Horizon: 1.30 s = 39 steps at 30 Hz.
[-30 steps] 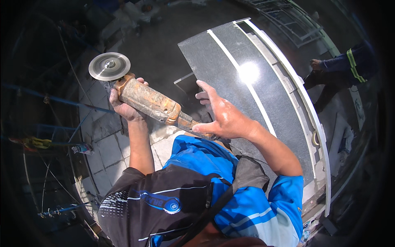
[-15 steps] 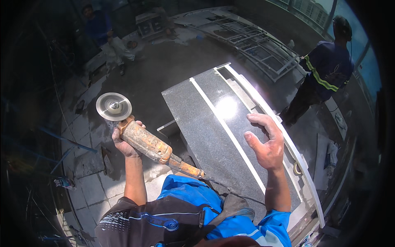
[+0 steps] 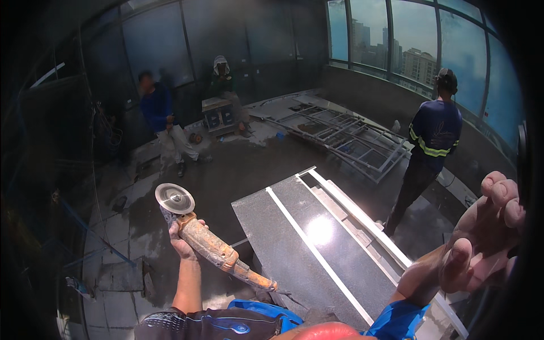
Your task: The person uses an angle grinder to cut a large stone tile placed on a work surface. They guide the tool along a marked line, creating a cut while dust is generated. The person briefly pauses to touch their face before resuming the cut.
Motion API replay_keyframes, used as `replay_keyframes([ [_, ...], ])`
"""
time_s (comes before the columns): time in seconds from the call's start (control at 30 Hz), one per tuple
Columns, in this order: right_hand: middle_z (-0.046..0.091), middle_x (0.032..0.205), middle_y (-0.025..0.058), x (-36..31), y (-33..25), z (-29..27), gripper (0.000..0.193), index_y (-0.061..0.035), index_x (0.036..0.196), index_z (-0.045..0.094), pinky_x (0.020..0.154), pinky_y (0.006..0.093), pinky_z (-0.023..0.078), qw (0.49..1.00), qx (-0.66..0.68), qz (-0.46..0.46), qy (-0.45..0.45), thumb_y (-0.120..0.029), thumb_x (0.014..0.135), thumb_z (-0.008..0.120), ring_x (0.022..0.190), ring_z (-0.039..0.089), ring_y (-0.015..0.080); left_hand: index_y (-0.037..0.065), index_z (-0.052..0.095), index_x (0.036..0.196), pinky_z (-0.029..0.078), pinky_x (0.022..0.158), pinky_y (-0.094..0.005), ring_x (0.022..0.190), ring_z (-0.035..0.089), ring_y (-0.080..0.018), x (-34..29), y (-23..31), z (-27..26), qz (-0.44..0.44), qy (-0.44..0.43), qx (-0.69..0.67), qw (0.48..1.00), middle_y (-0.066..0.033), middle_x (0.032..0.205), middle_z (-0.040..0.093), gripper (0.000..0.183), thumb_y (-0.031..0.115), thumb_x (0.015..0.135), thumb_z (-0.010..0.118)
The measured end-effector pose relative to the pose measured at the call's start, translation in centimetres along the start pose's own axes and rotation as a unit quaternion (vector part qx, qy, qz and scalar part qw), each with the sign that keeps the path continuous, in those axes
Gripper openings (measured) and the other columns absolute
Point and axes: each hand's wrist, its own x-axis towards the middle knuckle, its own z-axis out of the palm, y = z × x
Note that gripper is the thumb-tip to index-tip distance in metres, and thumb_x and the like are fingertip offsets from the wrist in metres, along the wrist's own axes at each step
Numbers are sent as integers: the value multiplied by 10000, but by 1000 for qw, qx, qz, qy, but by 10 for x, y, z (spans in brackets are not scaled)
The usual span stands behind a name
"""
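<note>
Angle grinder (image 3: 207, 242) rests in the left hand (image 3: 182, 246), wrapped round its disc end, its tail near the left edge of the grey slab (image 3: 286, 232); beyond the right edge, well apart, the raised right hand (image 3: 481, 241) has fingers loosely curled.

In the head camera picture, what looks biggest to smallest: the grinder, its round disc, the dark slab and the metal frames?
1. Dark slab
2. Metal frames, though farther away
3. Grinder
4. Round disc, at the grinder's end

Left hand (image 3: 182, 248) partly hidden behind grinder (image 3: 208, 243), slab's (image 3: 272, 226) near end covered
</note>
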Motion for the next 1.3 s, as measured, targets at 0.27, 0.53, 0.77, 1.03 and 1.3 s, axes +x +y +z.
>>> replay_keyframes([
  [0.27, 508, 1460, 143, -5, 42, -16, 717, -57, 1501, 420, 1060, 537, 259, 989, 65, -21, -129, -286, 873, 678, 1336, 442, 317, -13, 609, 1174, 630, 674, -451, 780, 712, -340, -5, -2, 4, 20, 14, 2, 1000, -184, 931, 693, 594, 520, 914, 575],
  [0.53, 555, 1226, 180, -38, 34, 123, 790, -47, 1466, 355, 967, 428, 494, 970, 152, 170, -88, -290, 829, 753, 1133, 593, 290, -44, 601, 1180, 640, 709, -436, 804, 720, -349, -5, 7, 0, -9, -15, -25, 1000, -240, 937, 692, 630, 520, 900, 613],
  [0.77, 584, 1303, 326, -169, -43, 244, 1050, 28, 1548, 173, 1048, 531, 486, 603, 277, 543, -515, -380, 832, 825, 1255, 584, 453, 22, 597, 1211, 641, 686, -445, 787, 733, -326, 3, 1, -7, -82, 3, -13, 997, -246, 940, 711, 570, 499, 900, 609],
  [1.03, 602, 1300, 319, -212, -137, 290, 1070, -10, 1556, 174, 1078, 456, 446, 461, 309, 680, -479, -255, 775, 863, 1247, 580, 399, 30, 585, 1195, 626, 696, -430, 781, 726, -300, 5, -7, -28, -161, 59, 120, 978, -221, 932, 712, 591, 556, 928, 559],
  [1.3, 708, 1036, 203, -175, -174, 300, 947, -42, 1540, 215, 572, 345, 567, 377, 211, 796, -425, -67, 789, 790, 640, 685, 185, 14, 581, 1186, 618, 675, -437, 791, 713, -287, 9, -22, -42, -276, 97, 106, 950, -199, 905, 685, 514, 473, 956, 583],
])
